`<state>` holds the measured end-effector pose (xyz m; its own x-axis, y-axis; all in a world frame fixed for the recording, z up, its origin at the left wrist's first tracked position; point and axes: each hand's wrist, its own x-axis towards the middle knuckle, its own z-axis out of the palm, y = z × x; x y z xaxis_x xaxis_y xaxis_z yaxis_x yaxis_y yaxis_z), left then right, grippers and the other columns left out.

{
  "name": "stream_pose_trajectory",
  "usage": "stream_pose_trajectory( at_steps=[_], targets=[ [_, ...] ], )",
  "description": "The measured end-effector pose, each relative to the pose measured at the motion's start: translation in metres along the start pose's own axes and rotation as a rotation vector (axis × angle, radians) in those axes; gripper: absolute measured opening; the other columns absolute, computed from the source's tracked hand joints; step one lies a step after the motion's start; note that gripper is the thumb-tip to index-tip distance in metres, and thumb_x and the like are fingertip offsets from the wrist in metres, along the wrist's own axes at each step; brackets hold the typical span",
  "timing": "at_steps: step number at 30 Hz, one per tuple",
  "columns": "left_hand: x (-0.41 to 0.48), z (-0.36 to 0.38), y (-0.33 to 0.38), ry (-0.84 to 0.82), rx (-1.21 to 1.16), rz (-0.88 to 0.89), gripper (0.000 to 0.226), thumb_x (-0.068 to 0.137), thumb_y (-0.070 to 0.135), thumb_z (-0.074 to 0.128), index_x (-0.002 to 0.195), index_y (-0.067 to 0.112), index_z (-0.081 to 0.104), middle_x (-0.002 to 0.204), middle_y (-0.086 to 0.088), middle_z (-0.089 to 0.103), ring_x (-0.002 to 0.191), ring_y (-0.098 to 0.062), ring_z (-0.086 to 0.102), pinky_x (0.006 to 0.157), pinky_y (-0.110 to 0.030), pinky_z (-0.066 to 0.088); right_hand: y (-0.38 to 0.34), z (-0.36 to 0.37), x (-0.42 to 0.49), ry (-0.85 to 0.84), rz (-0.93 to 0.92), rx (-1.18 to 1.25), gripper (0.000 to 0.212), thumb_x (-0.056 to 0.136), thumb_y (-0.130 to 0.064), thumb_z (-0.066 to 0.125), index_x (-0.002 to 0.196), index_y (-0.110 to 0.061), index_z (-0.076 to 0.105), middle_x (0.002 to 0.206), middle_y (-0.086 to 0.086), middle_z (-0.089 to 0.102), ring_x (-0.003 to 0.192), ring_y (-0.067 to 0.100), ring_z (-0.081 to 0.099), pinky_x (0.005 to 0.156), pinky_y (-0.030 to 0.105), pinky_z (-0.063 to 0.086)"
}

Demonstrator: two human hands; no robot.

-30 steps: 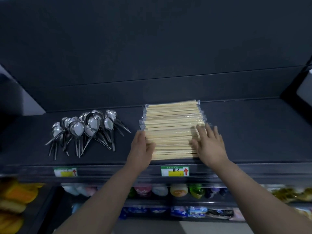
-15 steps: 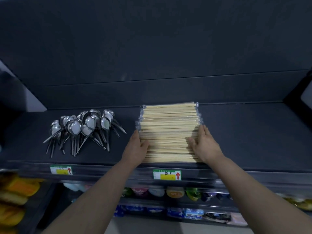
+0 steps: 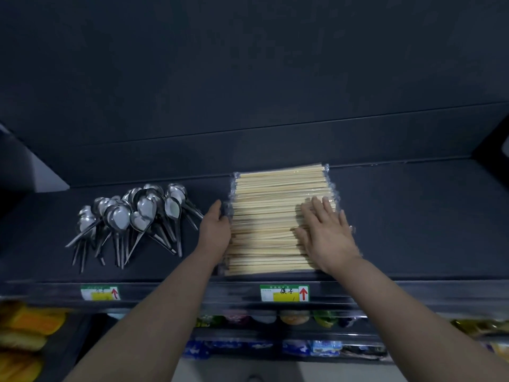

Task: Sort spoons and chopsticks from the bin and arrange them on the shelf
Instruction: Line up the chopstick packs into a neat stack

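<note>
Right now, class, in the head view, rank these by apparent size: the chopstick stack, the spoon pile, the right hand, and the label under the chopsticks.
Largest: chopstick stack and spoon pile, similar spread, too close to rank.
Then: right hand.
Smallest: label.

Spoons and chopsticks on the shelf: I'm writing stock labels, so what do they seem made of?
The spoons look like polished metal, probably stainless steel: bright mirror-like glints on the bowls. The chopsticks look like pale matte wood or bamboo, wrapped in clear plastic film that shines crinkled at the ends.
</note>
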<state>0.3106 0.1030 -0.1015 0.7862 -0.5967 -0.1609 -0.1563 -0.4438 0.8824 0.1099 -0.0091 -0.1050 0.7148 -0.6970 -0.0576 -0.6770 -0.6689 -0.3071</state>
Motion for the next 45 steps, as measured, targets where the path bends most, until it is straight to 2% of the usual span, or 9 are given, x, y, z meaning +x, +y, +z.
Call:
stream_pose_trajectory(
  at_steps=[4,8,11,17,25,30,36,40,45],
  targets=[
    [0.015,-0.003,-0.003,-0.079,-0.024,0.006,0.052,0.091,-0.016,0.03,0.075,0.029,0.051,0.078,0.009,0.047,0.072,-0.008,0.042,0.063,-0.02,0.036,-0.008,0.006,0.003,-0.032,0.007,-0.017,0.055,0.102,-0.047,0.023,0.153,-0.027,0.015,0.162,0.001,0.0,0.148,0.019,-0.008,0.118,0.047,-0.004],
    [0.016,-0.004,-0.005,-0.07,-0.092,-0.008,0.042,0.1,-0.004,0.037,0.134,0.02,0.047,0.09,0.015,0.047,0.076,0.003,0.043,0.059,-0.001,0.038,-0.012,0.006,0.007,-0.009,0.044,-0.026,0.054,0.102,-0.048,0.021,0.153,-0.029,0.017,0.162,-0.001,0.001,0.148,0.019,-0.01,0.117,0.047,-0.007],
    [0.004,-0.008,-0.008,-0.082,-0.145,0.005,0.046,0.102,0.002,0.038,0.147,0.011,0.035,0.111,0.009,0.051,0.08,0.007,0.045,0.059,0.003,0.037,-0.018,0.009,0.006,-0.009,0.03,-0.025,0.055,0.101,-0.049,0.02,0.153,-0.028,0.016,0.162,-0.001,0.001,0.148,0.018,-0.012,0.116,0.048,-0.008],
    [-0.017,-0.014,-0.022,0.087,-0.126,0.055,0.041,0.103,0.006,0.038,0.143,0.013,0.042,0.146,-0.001,0.043,0.132,-0.014,0.041,0.102,-0.016,0.032,-0.031,0.01,-0.001,-0.011,-0.047,-0.023,0.061,0.1,-0.055,0.019,0.154,-0.027,0.011,0.161,-0.001,-0.005,0.146,0.017,-0.017,0.115,0.044,-0.012],
    [-0.028,-0.021,-0.026,0.111,0.287,0.01,0.033,0.099,0.017,0.047,0.13,0.009,0.055,0.124,-0.01,0.061,0.105,-0.026,0.06,0.088,-0.037,0.051,-0.04,0.019,-0.007,-0.114,-0.18,-0.034,0.058,0.102,-0.048,0.022,0.153,-0.034,0.0,0.161,-0.003,-0.009,0.145,0.014,-0.019,0.116,0.046,-0.012],
    [-0.032,-0.021,-0.021,0.088,0.38,-0.021,0.022,0.099,0.024,0.048,0.111,0.011,0.06,0.1,-0.008,0.067,0.081,-0.023,0.061,0.068,-0.031,0.048,-0.035,0.008,-0.008,-0.159,-0.245,0.027,0.051,0.101,-0.044,0.03,0.151,-0.041,0.019,0.16,-0.006,-0.009,0.145,0.012,-0.019,0.115,0.045,-0.014],
    [-0.04,-0.017,-0.019,0.078,0.452,-0.021,0.016,0.096,0.019,0.048,0.103,0.014,0.061,0.098,-0.006,0.067,0.086,-0.025,0.063,0.066,-0.03,0.047,-0.038,0.014,-0.012,-0.14,-0.356,0.11,0.043,0.1,-0.049,0.036,0.141,-0.041,0.042,0.161,-0.008,0.007,0.146,0.006,-0.01,0.117,0.042,-0.009],
    [-0.036,-0.015,-0.015,0.116,0.44,-0.016,0.037,0.098,0.033,0.047,0.123,0.008,0.056,0.118,-0.011,0.061,0.103,-0.03,0.06,0.081,-0.038,0.051,-0.036,0.012,-0.015,-0.1,-0.303,0.021,0.055,0.099,-0.054,0.028,0.151,-0.036,0.022,0.161,-0.008,0.001,0.146,0.008,-0.013,0.116,0.042,-0.011],
    [-0.033,-0.009,-0.01,0.037,0.39,0.041,0.038,0.098,0.008,0.037,0.13,0.014,0.056,0.123,-0.012,0.062,0.11,-0.031,0.056,0.09,-0.046,0.051,-0.031,0.01,-0.014,-0.155,-0.197,-0.066,0.065,0.097,-0.059,0.014,0.154,-0.029,0.001,0.16,-0.005,-0.01,0.145,0.011,-0.02,0.116,0.046,-0.013]
  ],
)
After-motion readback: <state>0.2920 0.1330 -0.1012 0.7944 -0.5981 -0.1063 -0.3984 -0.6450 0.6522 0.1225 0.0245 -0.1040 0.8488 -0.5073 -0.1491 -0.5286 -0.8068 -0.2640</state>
